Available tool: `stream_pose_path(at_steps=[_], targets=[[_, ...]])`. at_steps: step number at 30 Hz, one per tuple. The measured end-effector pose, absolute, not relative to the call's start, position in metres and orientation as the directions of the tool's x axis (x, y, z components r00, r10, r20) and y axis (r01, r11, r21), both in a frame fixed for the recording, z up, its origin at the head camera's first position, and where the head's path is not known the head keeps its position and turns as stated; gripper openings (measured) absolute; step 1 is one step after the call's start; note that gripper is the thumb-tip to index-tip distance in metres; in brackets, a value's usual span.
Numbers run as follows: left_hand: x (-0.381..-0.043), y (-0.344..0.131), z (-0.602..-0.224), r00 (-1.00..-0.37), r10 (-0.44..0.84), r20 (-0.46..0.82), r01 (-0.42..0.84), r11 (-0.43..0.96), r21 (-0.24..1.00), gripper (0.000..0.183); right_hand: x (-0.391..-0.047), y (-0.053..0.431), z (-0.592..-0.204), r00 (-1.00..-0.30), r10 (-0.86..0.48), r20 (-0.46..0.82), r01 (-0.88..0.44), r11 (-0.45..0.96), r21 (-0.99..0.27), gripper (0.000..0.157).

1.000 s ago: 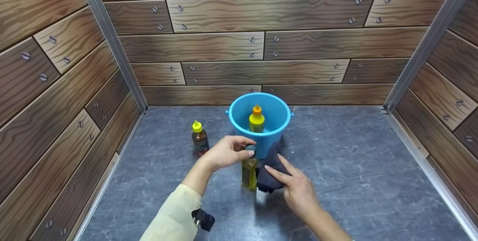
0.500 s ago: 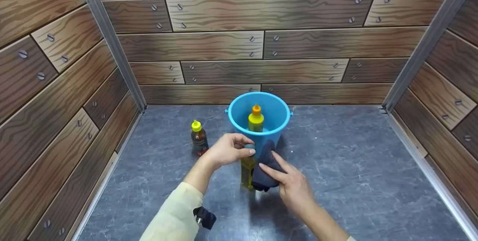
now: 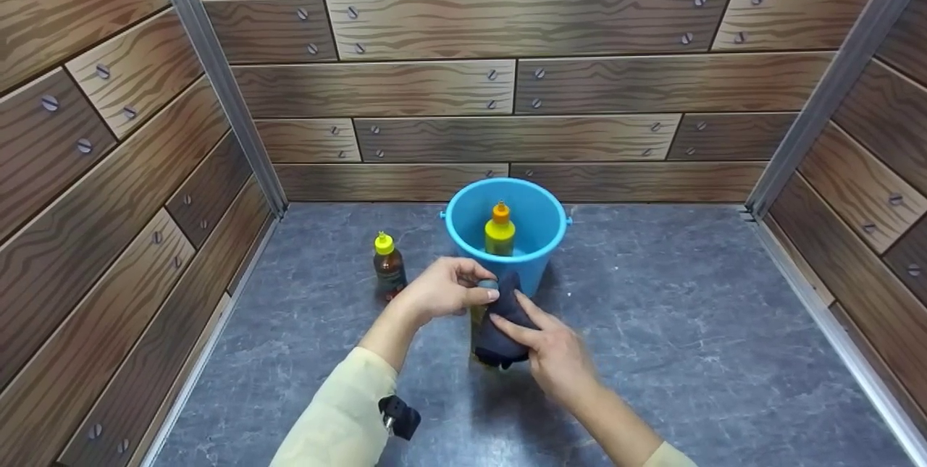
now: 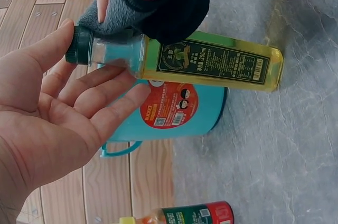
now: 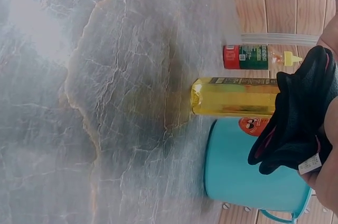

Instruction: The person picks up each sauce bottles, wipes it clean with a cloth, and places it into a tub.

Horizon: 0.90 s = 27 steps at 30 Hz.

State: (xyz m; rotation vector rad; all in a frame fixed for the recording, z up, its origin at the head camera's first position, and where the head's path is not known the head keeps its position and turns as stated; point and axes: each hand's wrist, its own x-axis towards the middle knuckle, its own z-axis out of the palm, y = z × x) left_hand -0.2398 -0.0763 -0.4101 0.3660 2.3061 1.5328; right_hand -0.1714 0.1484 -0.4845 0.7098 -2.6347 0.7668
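Note:
A tall square bottle of yellow oil (image 4: 211, 63) with a dark green cap (image 4: 79, 45) stands upright in front of the blue bucket. My left hand (image 3: 445, 292) pinches that cap between thumb and fingertips from the left. In the left wrist view its other fingers lie loosely beside the bottle's neck. From the right, my right hand (image 3: 558, 355) grips a folded dark grey cloth (image 3: 500, 333), black underneath with a small white tag. The cloth lies against the bottle's upper side and covers most of it in the head view.
Right behind the oil bottle stands the blue bucket (image 3: 534, 275), holding a yellow squeeze bottle (image 3: 500, 239) with an orange top. A brown sauce bottle (image 3: 389, 270) with a yellow cap stands to its left. Wood-patterned walls enclose the grey marbled tabletop (image 3: 688, 322).
My right hand has moved left with the cloth, from beside the oil bottle to over its front. My left hand stays at the cap.

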Motion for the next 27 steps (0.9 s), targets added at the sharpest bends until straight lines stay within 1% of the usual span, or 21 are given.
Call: stream_pose_path(at_steps=[5, 12, 18, 24, 27], targets=[[-0.240, -0.075, -0.408, -0.905, 0.390, -0.169, -0.003, 0.393, 0.919, 0.018, -0.174, 0.145, -0.484, -0.839, -0.391, 0.378, -0.532, 0.731, -0.427, 0.072], [-0.240, -0.076, -0.409, -0.901, 0.395, -0.179, -0.001, 0.409, 0.912, 0.017, -0.178, 0.142, -0.488, -0.777, -0.432, 0.459, -0.605, 0.715, -0.351, 0.071], [-0.241, -0.077, -0.409, -0.902, 0.393, -0.179, 0.001, 0.418, 0.909, 0.017, -0.180, 0.141, -0.489, -0.792, -0.436, 0.426, -0.590, 0.726, -0.354, 0.075], [-0.241, -0.078, -0.407, -0.900, 0.396, -0.180, -0.003, 0.408, 0.913, 0.016, -0.183, 0.140, -0.496, -0.768, -0.437, 0.468, -0.613, 0.715, -0.337, 0.076], [-0.241, -0.078, -0.407, -0.899, 0.400, -0.177, -0.001, 0.402, 0.915, 0.016, -0.184, 0.140, -0.500, -0.770, -0.431, 0.470, -0.610, 0.712, -0.348, 0.076]])
